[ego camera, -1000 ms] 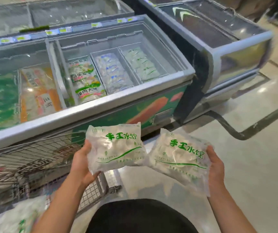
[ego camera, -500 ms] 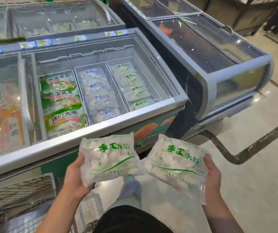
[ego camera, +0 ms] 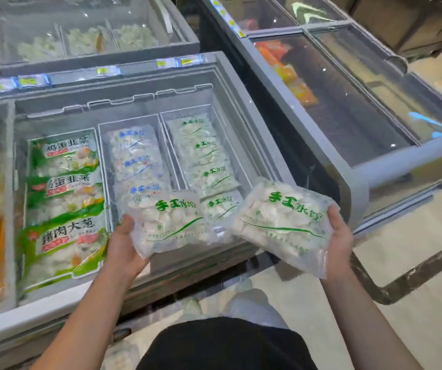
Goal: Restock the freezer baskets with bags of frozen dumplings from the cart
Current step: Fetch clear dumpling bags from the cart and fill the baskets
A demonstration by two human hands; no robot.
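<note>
My left hand point(ego camera: 125, 243) grips a clear bag of dumplings with green lettering point(ego camera: 170, 221), held over the front rim of the open chest freezer point(ego camera: 243, 108). A second bag of the same kind point(ego camera: 284, 222) is held in my right hand point(ego camera: 341, 236), just past the freezer's front right corner. Below them, the right wire basket point(ego camera: 215, 113) holds several bags with the same green lettering. The middle basket point(ego camera: 129, 122) holds blue-lettered bags. The cart is out of view.
Green printed bags point(ego camera: 63, 198) fill the freezer's left section. A second chest freezer with shut glass lids point(ego camera: 348, 102) stands to the right across a narrow gap. Another freezer point(ego camera: 86, 36) lies behind. Tiled floor point(ego camera: 414, 303) spreads to the right.
I have stepped up to the freezer. Both bags have risen and moved forward, the left one now over the freezer's front rim. The cart has dropped out of view.
</note>
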